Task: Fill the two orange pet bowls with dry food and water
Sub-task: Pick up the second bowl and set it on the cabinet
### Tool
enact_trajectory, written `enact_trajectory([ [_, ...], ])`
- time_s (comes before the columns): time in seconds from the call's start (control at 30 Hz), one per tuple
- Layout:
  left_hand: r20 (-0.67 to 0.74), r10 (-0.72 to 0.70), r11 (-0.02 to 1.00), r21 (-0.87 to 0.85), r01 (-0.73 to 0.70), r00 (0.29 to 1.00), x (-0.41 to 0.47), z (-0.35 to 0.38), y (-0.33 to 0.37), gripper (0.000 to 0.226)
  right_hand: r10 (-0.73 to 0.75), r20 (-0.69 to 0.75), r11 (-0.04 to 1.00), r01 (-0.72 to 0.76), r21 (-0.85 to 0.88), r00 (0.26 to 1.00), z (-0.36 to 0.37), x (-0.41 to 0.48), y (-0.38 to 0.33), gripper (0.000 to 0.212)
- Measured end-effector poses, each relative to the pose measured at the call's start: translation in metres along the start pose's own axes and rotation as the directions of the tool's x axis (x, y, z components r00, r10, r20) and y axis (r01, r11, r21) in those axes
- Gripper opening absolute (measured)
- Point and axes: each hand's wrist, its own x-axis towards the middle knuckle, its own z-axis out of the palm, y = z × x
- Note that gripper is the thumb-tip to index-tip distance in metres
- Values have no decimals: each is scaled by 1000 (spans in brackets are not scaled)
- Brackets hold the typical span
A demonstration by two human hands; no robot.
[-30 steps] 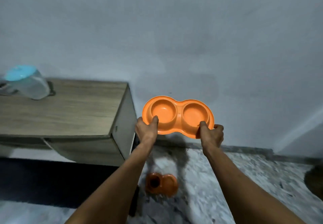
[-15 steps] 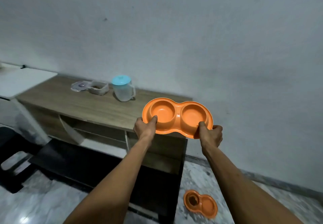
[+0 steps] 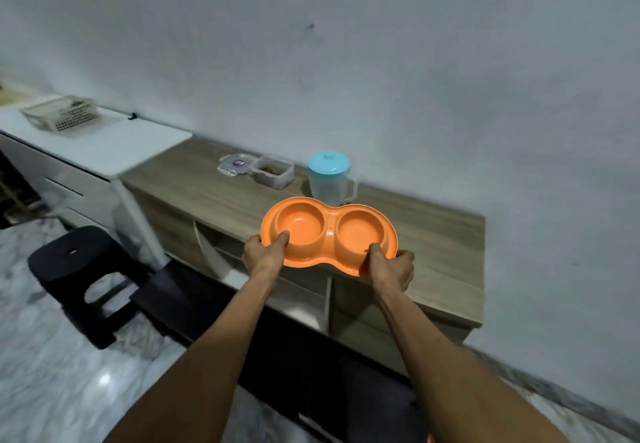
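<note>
Both grips grasping the orange double bowl: left hand, right hand, thumbs over the near rim. Both wells empty. Bowl above the wooden worktop, jug just behind.

No legible text, brand, number or sign in the head view. One candidate only: a small purple patch on the clear lid lying on the wooden cabinet, at about 11 o'clock from the orange double bowl. Patch is blurred; cannot tell whether it carries lettering.
</note>
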Motion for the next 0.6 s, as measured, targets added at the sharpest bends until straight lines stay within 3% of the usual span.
enact_trajectory([
  [0.2, -30, -43, 996, 73, 45, 999, 92, -17, 7, 58, 49, 39, 998, -47, -43, 998, 90, 12, -13, 58],
  [0.6, 32, -41, 993, 115, 37, 999, 205, -34, 6, 29, 106, -1, 989, -105, -100, 994, 207, 27, -19, 56],
])
